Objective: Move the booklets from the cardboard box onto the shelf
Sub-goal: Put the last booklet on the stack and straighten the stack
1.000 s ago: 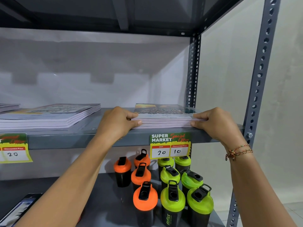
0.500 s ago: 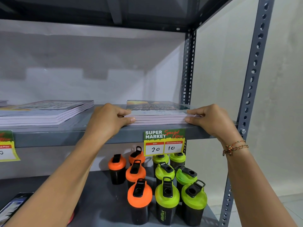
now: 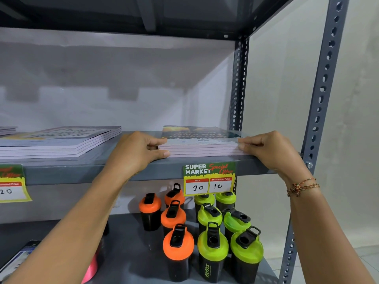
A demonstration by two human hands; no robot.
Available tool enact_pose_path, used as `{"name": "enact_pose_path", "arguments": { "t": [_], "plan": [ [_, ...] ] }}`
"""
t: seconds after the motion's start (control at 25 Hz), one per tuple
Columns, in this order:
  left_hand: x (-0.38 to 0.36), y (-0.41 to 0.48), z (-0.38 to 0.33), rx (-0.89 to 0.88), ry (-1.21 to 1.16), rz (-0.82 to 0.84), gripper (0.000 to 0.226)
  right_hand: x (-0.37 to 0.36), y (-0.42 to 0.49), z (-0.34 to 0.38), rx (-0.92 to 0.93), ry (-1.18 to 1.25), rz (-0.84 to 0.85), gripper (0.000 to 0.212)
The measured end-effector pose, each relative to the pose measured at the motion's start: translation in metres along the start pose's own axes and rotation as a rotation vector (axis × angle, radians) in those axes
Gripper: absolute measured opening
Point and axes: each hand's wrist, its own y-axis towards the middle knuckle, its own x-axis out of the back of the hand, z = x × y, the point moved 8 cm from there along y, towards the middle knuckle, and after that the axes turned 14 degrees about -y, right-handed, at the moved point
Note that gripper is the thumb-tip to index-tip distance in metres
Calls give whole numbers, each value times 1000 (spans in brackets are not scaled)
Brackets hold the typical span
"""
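On the grey metal shelf [image 3: 143, 173], at its right end beside the perforated upright [image 3: 238, 83], a stack of booklets [image 3: 202, 143] lies flat with its near edge roughly in line with the shelf lip. A second pile [image 3: 61, 141] lies well apart to the left on the same shelf, and the corner of a third [image 3: 7, 130] shows at the frame's edge. Judged from this arrangement, the task is well advanced: three piles are already shelved, and the right-hand stack appears set down and merely being squared. The cardboard box is out of view, so whether any booklets remain in it cannot be told.

The left hand [image 3: 135, 152] reaches up from below with a nearly straight forearm; its fingers press the left edge of the stack, the thumb lying along the shelf at the bottom booklet. The right hand [image 3: 270, 149], a threaded bracelet [image 3: 301, 186] at the wrist, mirrors it, fingertips flat against the right edge. Neither grip is clenched around the stack: both hands are loosely curled and bear sideways on it, as for aligning rather than lifting.

A price tag [image 3: 209, 178] hangs from the lip below the stack. Orange- and green-lidded shaker bottles [image 3: 212, 242] stand on the lower shelf, uninvolved.
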Motion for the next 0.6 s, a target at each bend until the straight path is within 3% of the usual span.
{"name": "enact_pose_path", "arguments": {
  "t": [0.32,0.44,0.6],
  "plan": [
    [1,0,2,9,9,20,43,1,1,-1,10,-20,-11,26],
    [-2,0,-3,-22,83,25,48,-1,-1,7,43,-85,-27,35],
    [-32,4,-33,-255,221,171,58,-23,-7,54,340,-210,1,53]
  ]
}}
